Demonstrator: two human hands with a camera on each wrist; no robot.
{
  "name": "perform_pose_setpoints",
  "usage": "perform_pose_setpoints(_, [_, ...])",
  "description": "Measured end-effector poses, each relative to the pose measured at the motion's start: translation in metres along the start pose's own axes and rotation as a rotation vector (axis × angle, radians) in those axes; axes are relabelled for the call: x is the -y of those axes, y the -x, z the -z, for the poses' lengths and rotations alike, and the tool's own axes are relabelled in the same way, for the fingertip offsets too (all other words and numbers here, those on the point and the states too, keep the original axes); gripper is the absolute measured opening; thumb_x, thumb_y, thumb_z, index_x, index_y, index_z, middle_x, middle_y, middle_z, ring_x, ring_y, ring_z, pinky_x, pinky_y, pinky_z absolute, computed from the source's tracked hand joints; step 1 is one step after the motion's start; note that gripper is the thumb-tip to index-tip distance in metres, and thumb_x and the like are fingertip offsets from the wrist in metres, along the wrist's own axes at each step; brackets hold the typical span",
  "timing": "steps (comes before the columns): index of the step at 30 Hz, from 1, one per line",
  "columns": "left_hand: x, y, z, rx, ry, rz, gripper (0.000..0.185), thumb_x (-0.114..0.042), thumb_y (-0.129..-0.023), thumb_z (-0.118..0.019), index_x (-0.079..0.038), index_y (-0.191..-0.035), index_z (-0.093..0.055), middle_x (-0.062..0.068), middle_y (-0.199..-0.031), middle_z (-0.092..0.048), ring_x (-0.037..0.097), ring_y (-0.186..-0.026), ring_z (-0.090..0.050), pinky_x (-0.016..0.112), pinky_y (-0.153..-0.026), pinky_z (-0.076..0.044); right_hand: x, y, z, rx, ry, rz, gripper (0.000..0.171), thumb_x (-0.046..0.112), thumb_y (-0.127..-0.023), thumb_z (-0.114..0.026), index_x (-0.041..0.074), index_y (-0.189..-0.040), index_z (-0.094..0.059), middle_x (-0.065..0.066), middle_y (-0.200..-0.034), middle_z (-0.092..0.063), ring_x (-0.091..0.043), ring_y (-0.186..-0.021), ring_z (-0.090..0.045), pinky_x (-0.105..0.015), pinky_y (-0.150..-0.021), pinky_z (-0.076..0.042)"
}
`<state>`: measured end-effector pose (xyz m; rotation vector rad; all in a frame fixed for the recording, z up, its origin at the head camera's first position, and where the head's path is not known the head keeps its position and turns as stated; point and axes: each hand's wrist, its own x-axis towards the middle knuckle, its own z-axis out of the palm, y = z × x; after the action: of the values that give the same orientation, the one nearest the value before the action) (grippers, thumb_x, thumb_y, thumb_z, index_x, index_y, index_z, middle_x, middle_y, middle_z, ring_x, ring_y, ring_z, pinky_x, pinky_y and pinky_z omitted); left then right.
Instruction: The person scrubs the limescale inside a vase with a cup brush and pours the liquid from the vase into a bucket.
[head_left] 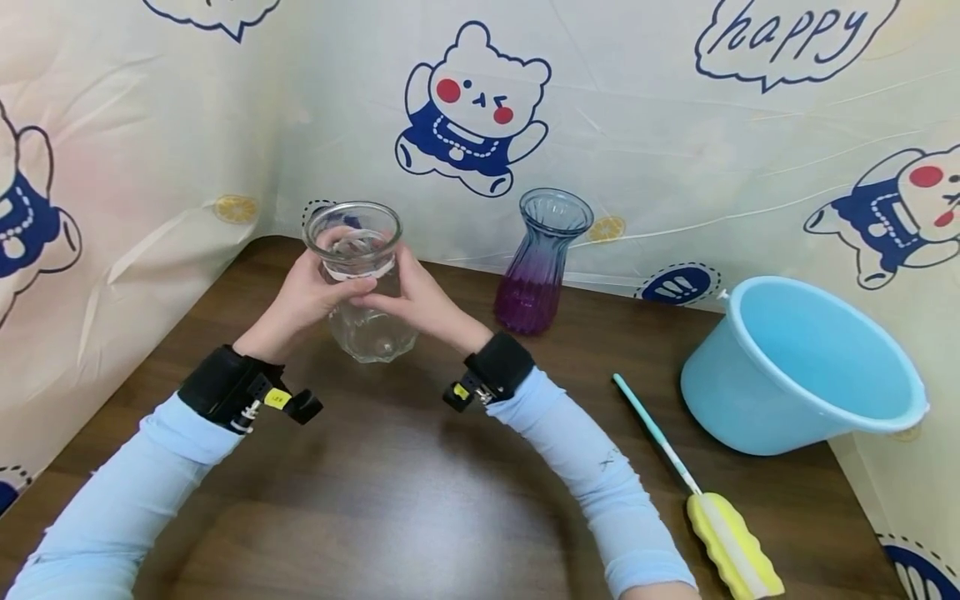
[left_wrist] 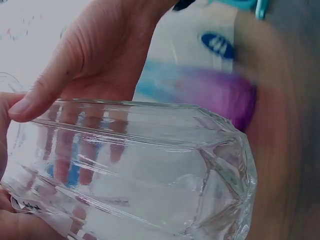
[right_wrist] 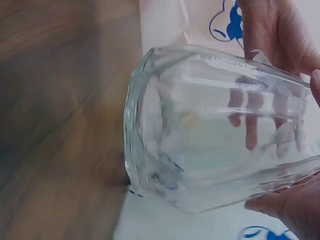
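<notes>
Both of my hands grip a clear glass vase (head_left: 372, 337) near its neck, with its wide rim facing up at the left back of the table. My left hand (head_left: 303, 292) wraps its left side and my right hand (head_left: 426, 304) its right side, the thumbs meeting at the front. Through the glass body (left_wrist: 155, 170) in the left wrist view, the right hand's fingers show on the far side. The faceted base of the vase (right_wrist: 145, 130) appears in the right wrist view, with the left hand's fingers seen through the wall.
A ribbed blue-to-purple glass vase (head_left: 536, 271) stands to the right, near the back. Further right is a light blue bucket (head_left: 720, 392). A bottle brush with a yellow and white sponge head (head_left: 731, 542) lies in front of it. A printed cloth (head_left: 622, 125) hangs behind the wooden table (head_left: 375, 517).
</notes>
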<state>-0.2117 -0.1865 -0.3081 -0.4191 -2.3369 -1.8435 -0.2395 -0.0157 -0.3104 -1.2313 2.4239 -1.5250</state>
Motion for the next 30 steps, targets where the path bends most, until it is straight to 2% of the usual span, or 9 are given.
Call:
perform_pose_setpoints(7, [-0.020, 0.007, -0.026, 0.128, -0.007, -0.085, 0.060, 0.000, -0.077, -0.068, -0.008, -0.129, -0.038, 0.011, -0.127, -0.043, 0.021, -0.113, -0.040, 0.048, -0.095, -0.029, 0.018, 0.036, 0.029, 0.020, 0.084, 0.028, 0.084, 0.015, -0.080, -0.070, 0.008, -0.140, -0.011, -0.010, -0.140, -0.028, -0.011, -0.129, -0.029, -0.022, -0.106, -0.021])
perform_pose_setpoints(12, [-0.031, 0.009, -0.046, 0.202, 0.060, -0.112, 0.061, 0.001, -0.076, -0.069, -0.006, -0.128, -0.037, 0.014, -0.126, -0.045, 0.026, -0.115, -0.042, 0.052, -0.097, -0.028, 0.030, 0.059, 0.046, 0.014, 0.150, 0.032, 0.080, 0.015, -0.081, -0.069, 0.006, -0.137, -0.014, -0.012, -0.134, -0.032, -0.015, -0.125, -0.035, -0.024, -0.105, -0.025])
perform_pose_setpoints(18, [-0.043, 0.012, -0.070, 0.281, 0.071, -0.104, 0.067, -0.004, -0.074, -0.073, -0.007, -0.130, -0.036, 0.013, -0.127, -0.046, 0.026, -0.117, -0.042, 0.051, -0.100, -0.028, 0.039, 0.088, 0.063, 0.004, 0.228, 0.039, 0.081, 0.013, -0.081, -0.069, -0.001, -0.135, -0.011, -0.015, -0.132, -0.032, -0.020, -0.123, -0.037, -0.028, -0.105, -0.028])
perform_pose_setpoints(23, [-0.048, 0.013, -0.089, 0.350, 0.070, -0.182, 0.067, -0.004, -0.070, -0.075, -0.007, -0.126, -0.038, 0.011, -0.123, -0.049, 0.025, -0.114, -0.047, 0.048, -0.098, -0.033, 0.043, 0.111, 0.074, 0.004, 0.267, 0.044, 0.079, 0.011, -0.080, -0.069, -0.003, -0.132, -0.011, -0.016, -0.131, -0.031, -0.022, -0.120, -0.038, -0.030, -0.103, -0.030])
perform_pose_setpoints(30, [-0.045, 0.010, -0.116, 0.431, 0.114, -0.284, 0.062, -0.009, -0.068, -0.078, -0.006, -0.118, -0.042, 0.009, -0.116, -0.051, 0.023, -0.110, -0.048, 0.044, -0.094, -0.037, 0.044, 0.141, 0.087, -0.022, 0.281, 0.010, 0.077, 0.009, -0.079, -0.069, -0.003, -0.129, -0.012, -0.016, -0.127, -0.037, -0.024, -0.118, -0.041, -0.036, -0.101, -0.034])
